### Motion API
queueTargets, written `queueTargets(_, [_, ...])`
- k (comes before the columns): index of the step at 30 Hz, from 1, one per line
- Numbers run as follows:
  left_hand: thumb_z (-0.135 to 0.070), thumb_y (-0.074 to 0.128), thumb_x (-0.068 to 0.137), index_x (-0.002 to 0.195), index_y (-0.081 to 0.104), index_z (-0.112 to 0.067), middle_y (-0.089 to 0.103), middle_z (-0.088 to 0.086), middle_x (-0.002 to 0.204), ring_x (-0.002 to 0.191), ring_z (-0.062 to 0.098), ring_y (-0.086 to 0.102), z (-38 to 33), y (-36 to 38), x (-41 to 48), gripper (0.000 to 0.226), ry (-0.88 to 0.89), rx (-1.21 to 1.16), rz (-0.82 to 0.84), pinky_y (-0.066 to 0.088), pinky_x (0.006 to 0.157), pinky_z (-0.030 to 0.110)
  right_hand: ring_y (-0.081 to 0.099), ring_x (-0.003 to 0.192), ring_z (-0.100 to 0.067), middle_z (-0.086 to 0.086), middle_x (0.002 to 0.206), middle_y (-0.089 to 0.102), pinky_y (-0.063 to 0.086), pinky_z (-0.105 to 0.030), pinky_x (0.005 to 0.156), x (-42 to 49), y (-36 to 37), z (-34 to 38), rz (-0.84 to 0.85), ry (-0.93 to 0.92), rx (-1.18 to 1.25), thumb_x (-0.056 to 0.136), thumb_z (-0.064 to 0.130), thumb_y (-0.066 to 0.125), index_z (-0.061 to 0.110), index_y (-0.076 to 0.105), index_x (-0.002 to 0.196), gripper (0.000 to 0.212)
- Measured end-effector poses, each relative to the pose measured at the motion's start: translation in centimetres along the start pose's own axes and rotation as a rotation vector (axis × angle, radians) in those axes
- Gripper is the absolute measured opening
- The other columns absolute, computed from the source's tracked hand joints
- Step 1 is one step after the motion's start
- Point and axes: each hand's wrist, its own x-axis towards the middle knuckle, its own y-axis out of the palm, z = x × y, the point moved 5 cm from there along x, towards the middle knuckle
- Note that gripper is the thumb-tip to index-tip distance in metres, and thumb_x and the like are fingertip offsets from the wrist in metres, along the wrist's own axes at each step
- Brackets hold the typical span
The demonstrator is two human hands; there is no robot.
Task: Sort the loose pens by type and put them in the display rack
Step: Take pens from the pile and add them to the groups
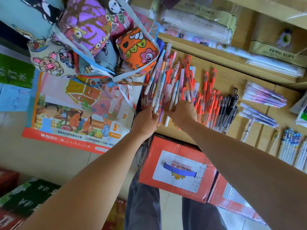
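A fanned heap of loose pens (167,80), white patterned ones mixed with red ones, lies on the wooden shelf (224,77). My left hand (146,121) grips the near ends of a bunch of the white patterned pens at the heap's left side. My right hand (182,112) rests on the heap just to the right, fingers curled among the pens; whether it holds any I cannot tell. To the right lie sorted rows: red pens (210,100), black pens (230,107), purple-white pens (264,96) and blue-tipped white pens (289,146).
Printed fabric bags (93,39) hang over the shelf's left end, above a colourful packet (78,110). A red beer carton (177,168) stands below the shelf edge by my legs. Plastic-wrapped packs (197,20) fill the upper shelf. More boxes sit on the floor at lower left.
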Motion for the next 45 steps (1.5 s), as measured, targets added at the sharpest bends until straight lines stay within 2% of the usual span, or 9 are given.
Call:
queueTargets(10, [-0.013, 0.036, 0.1, 0.112, 0.053, -0.007, 0.069, 0.013, 0.093, 0.066, 0.024, 0.066, -1.4, 1.8, -0.8, 0.021, -0.082, -0.122, 0.087, 0.054, 0.061, 0.031, 0.041, 0.045, -0.014, 0.001, 0.053, 0.059, 0.035, -0.019, 0.042, -1.6, -1.0, -0.8, 0.217, 0.012, 0.719, 0.085, 0.019, 0.07, 0.01, 0.068, 0.075, 0.013])
queueTargets(14, [-0.017, 0.033, 0.104, 0.114, 0.05, -0.007, 0.054, 0.004, 0.074, 0.055, 0.014, 0.048, -1.6, 2.4, -1.2, 0.023, -0.051, -0.116, 0.104, 0.043, 0.05, 0.023, 0.051, 0.047, -0.016, 0.004, 0.057, 0.064, 0.041, -0.023, 0.045, -1.6, -1.7, -1.7, 0.163, -0.05, 0.586, 0.087, 0.033, 0.068, 0.02, 0.066, 0.071, 0.02])
queueTargets(19, [-0.01, 0.025, 0.102, 0.086, 0.046, -0.013, 0.041, 0.001, 0.066, 0.041, 0.005, 0.037, -0.1, 2.2, -0.9, 0.026, -0.153, -0.186, 0.029, 0.03, 0.038, 0.017, 0.063, 0.06, -0.019, -0.001, 0.071, 0.067, 0.041, -0.02, 0.047, -2.2, -3.3, -4.7, -0.278, -0.041, 0.126, 0.091, 0.029, 0.057, 0.018, 0.063, 0.091, 0.013])
queueTargets(23, [-0.014, 0.03, 0.098, 0.072, 0.038, -0.022, 0.04, -0.002, 0.068, 0.055, 0.009, 0.038, 0.6, 1.7, -0.8, 0.029, -0.173, -0.112, -0.039, 0.033, 0.052, 0.022, 0.058, 0.064, -0.02, -0.003, 0.076, 0.063, 0.035, -0.021, 0.047, -2.4, -2.3, -5.9, -0.268, -0.043, -0.037, 0.089, 0.035, 0.063, 0.014, 0.058, 0.098, 0.023])
queueTargets(29, [-0.017, 0.028, 0.094, 0.077, 0.042, -0.004, 0.037, 0.01, 0.058, 0.044, 0.014, 0.03, 0.7, 0.8, -0.8, 0.026, -0.197, -0.144, -0.088, 0.023, 0.045, 0.026, 0.055, 0.065, -0.02, -0.004, 0.074, 0.059, 0.036, -0.021, 0.05, -2.0, -1.8, -5.5, -0.218, 0.008, 0.039, 0.084, 0.035, 0.067, 0.01, 0.06, 0.085, 0.026])
queueTargets(32, [-0.051, 0.04, 0.09, 0.097, 0.054, 0.001, 0.044, 0.044, 0.095, 0.064, 0.049, 0.047, 0.3, 0.3, -1.0, 0.055, -0.113, -0.086, -0.088, 0.045, 0.058, 0.048, 0.047, 0.052, -0.015, -0.001, 0.061, 0.051, 0.032, -0.021, 0.046, -1.8, -2.0, -5.6, -0.158, -0.015, 0.255, 0.081, 0.026, 0.063, 0.012, 0.052, 0.071, 0.02])
queueTargets(36, [-0.046, 0.042, 0.099, 0.087, 0.043, -0.007, 0.034, -0.003, 0.051, 0.04, 0.012, 0.032, -0.5, 0.8, -1.5, 0.041, -0.009, -0.178, -0.018, 0.03, 0.042, 0.026, 0.043, 0.047, -0.013, 0.003, 0.055, 0.048, 0.035, -0.022, 0.046, -2.6, -2.9, -6.2, -0.067, -0.032, 0.469, 0.085, 0.019, 0.058, 0.016, 0.047, 0.066, 0.022])
queueTargets(41, [-0.03, 0.039, 0.103, 0.11, 0.045, 0.0, 0.039, 0.003, 0.066, 0.047, 0.013, 0.039, -0.7, 1.4, -0.9, 0.032, 0.03, -0.116, -0.064, 0.036, 0.04, 0.02, 0.048, 0.047, -0.005, 0.006, 0.062, 0.058, 0.035, -0.017, 0.043, -2.8, -3.8, -6.0, -0.113, -0.072, 0.521, 0.087, 0.018, 0.059, 0.019, 0.057, 0.088, 0.003])
queueTargets(45, [-0.034, 0.039, 0.101, 0.111, 0.047, 0.002, 0.041, 0.003, 0.067, 0.052, 0.017, 0.039, 0.1, 1.5, 0.3, 0.038, 0.056, -0.046, -0.09, 0.038, 0.054, 0.033, 0.057, 0.055, -0.013, -0.006, 0.075, 0.065, 0.045, -0.023, 0.047, -2.0, -3.4, -4.1, -0.134, -0.137, 0.489, 0.086, 0.013, 0.057, 0.014, 0.058, 0.109, 0.023])
